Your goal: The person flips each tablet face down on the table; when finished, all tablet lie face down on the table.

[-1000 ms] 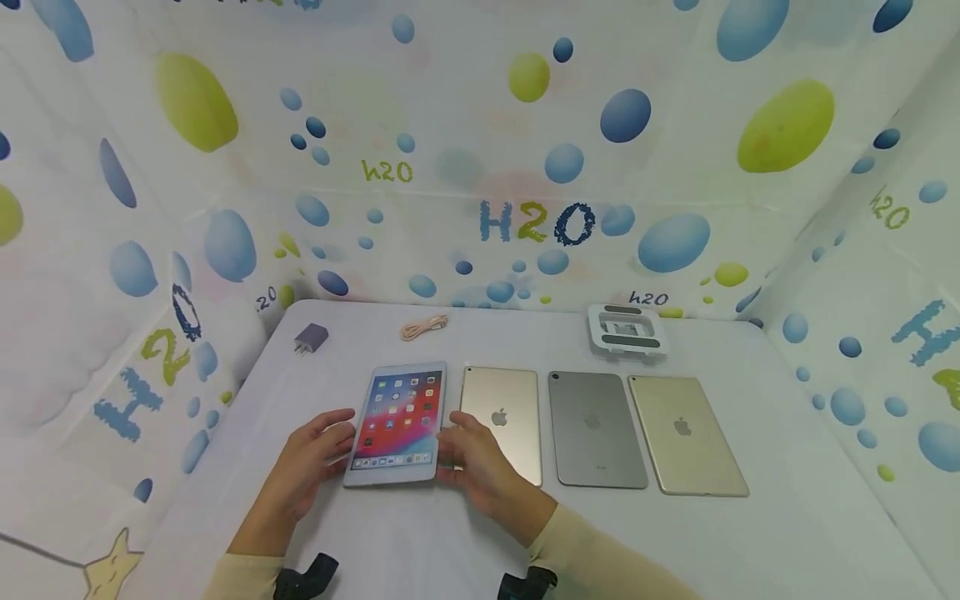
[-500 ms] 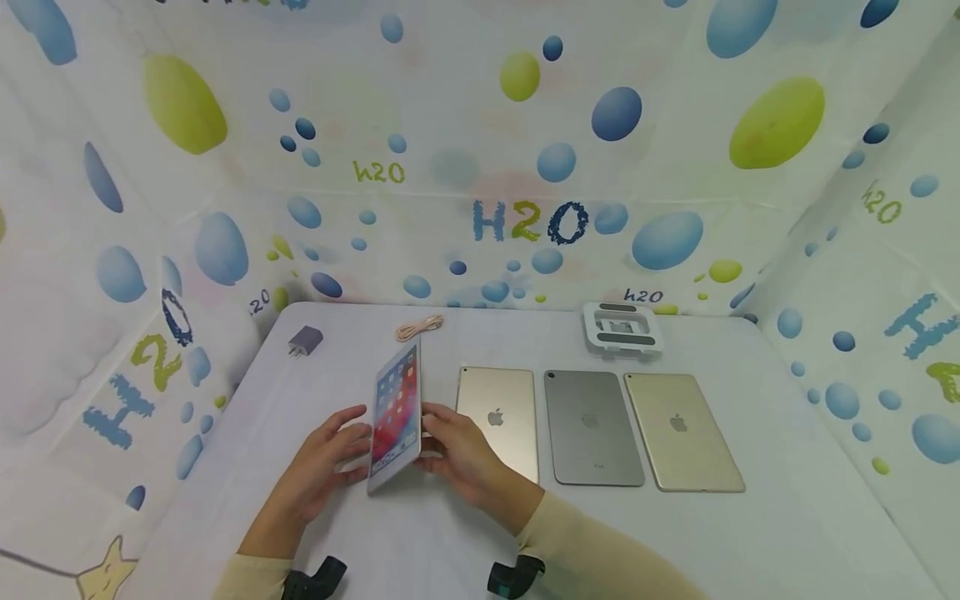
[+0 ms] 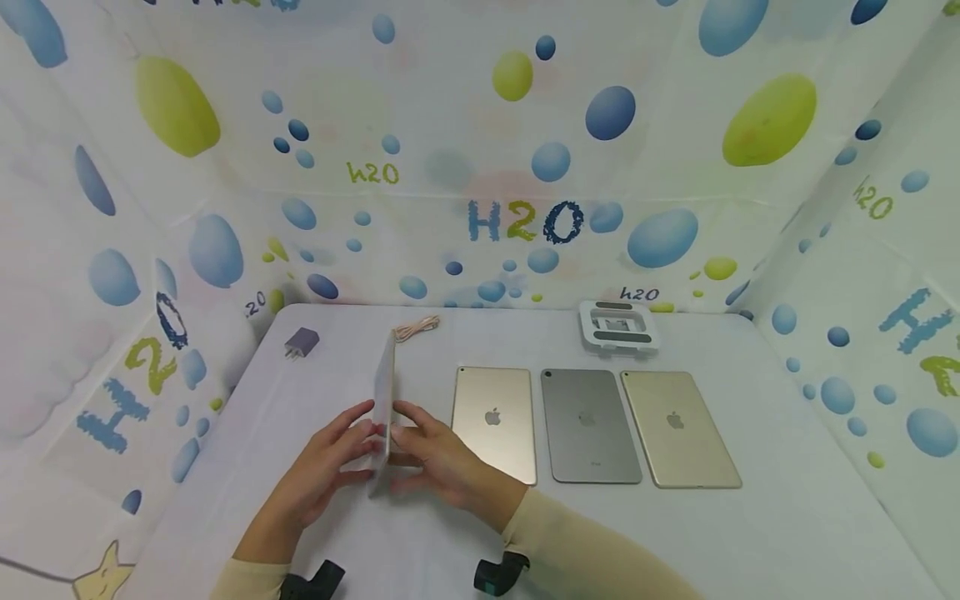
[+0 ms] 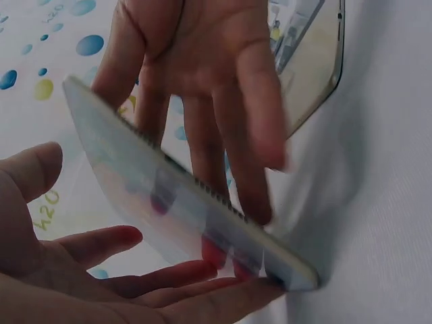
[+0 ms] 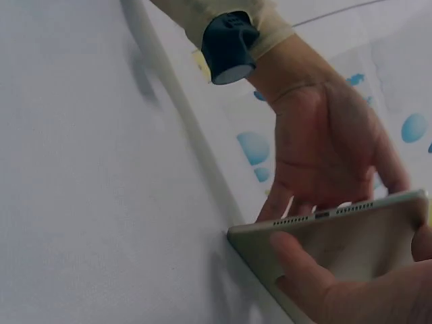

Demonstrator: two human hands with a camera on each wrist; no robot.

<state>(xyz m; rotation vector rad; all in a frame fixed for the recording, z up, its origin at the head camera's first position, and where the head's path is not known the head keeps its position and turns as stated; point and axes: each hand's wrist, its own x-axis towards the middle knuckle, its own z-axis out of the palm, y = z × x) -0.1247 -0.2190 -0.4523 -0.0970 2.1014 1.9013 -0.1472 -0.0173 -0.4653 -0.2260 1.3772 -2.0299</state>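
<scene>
A white-framed tablet (image 3: 384,375) stands steeply on its long edge between both hands, nearly edge-on in the head view. Its glossy screen (image 4: 128,182) faces my left hand (image 3: 318,467), whose extended fingers reach along the lower part of the glass, thumb away from it. My right hand (image 3: 450,462) lies on the other side, fingers spread against the pale back (image 5: 364,243). Speaker holes and a charging port show along the near short edge in the right wrist view. Just right of my right hand lies a gold tablet (image 3: 491,433), back up.
A grey tablet (image 3: 588,425) and another gold tablet (image 3: 678,433) lie face down in a row to the right. Along the back are a dark charger plug (image 3: 302,342), a coiled cable (image 3: 417,328) and a white folding stand (image 3: 618,327). Patterned cloth (image 3: 442,250) walls the table.
The tablet has turned from screen-up to nearly upright, its right side lifted and swung left, hiding the screen from the head view. My right hand has moved left with it.
</scene>
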